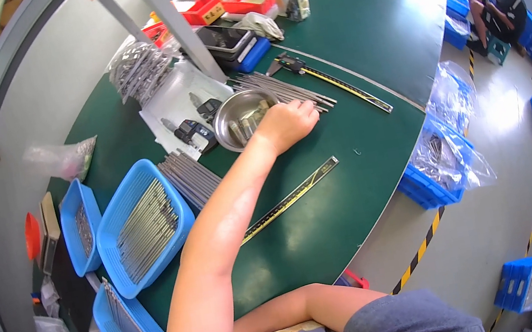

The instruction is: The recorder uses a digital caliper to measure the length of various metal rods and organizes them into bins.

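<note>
Wears a grey shirt [404, 319], closest to the head camera, with both arms over or beside a green table [351, 173]. Reaches out with the left hand [289, 125], fingers curled to a part-closed shape, at the ends of loose grey rods [259, 83]. Cannot tell about anything pinched in those fingers. Crosses low with the right arm [283, 312], the right hand hidden behind the left arm; cannot tell its opening or hold.

Shows, just left of the left hand and partly covered by its wrist, a steel bowl [221, 123] with short metal pieces [248, 125] inside. Has beyond the bowl, farther left, a white tray [164, 102] bearing two micrometers [194, 134]. Shows well left of the hand and lower a large blue basket [185, 223] of slim metal rods [147, 231], a smaller blue basket [67, 224] of tiny metal bits [83, 228] past it, and a third blue basket [106, 326] nearer the body, with more rods inside. Has a caliper [332, 79] right of the hand, and far right, off the table, a blue crate [424, 187] of bagged metal parts [437, 150].
</note>
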A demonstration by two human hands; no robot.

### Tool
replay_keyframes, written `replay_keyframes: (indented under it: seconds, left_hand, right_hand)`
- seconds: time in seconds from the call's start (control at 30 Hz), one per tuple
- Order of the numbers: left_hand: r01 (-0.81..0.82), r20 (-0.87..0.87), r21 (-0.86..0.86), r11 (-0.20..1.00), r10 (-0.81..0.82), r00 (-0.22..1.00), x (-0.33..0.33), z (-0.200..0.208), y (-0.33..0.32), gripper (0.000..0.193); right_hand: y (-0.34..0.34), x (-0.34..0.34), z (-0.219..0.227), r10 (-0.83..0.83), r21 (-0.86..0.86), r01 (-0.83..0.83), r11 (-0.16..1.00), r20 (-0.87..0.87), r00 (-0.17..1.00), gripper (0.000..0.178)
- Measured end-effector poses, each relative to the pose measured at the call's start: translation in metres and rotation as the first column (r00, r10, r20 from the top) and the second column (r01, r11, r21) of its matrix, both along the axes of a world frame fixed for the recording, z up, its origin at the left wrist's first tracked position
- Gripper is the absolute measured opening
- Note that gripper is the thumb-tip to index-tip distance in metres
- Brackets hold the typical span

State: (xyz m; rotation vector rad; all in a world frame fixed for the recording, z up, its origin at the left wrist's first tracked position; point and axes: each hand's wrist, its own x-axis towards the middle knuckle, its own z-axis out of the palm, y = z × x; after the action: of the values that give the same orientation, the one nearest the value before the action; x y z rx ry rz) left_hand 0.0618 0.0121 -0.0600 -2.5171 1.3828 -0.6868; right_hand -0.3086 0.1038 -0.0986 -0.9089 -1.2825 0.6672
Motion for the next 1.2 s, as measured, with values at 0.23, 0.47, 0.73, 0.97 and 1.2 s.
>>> replay_keyframes:
  seconds: [0.23,0.47,0.73,0.97,1.2]
  left_hand:
    - [-0.016,-0.11,-0.077,0.997,0.007,0.994,-0.055,0.049,0.018,0.021]
    - [-0.202,0.178,-0.171,0.964,0.232,0.956,-0.208,0.161,0.145,0.019]
    - [-0.807,-0.001,-0.565,0.172,0.978,0.209,-0.491,0.188,0.309,0.017]
    - [-0.788,-0.459,-0.584,-0.194,0.88,0.124,-0.594,0.045,0.265,0.009]
    - [-0.724,-0.574,-0.588,-0.36,0.817,0.06,-0.588,0.015,0.244,0.017]
  right_hand:
    - [-0.003,0.003,0.004,0.031,-0.049,-0.033,0.998,-0.036,0.999,0.03]
    - [-0.003,-0.005,0.028,-0.086,-0.141,0.069,0.988,-0.117,0.989,0.011]
    - [0.007,-0.003,0.051,-0.251,-0.558,0.122,0.821,-0.16,0.955,0.015]
    - [0.094,0.026,0.154,0.125,-0.348,0.48,0.805,0.892,0.435,0.034]
    - [0.193,-0.02,0.137,0.367,-0.323,0.55,0.77,0.93,0.033,0.031]
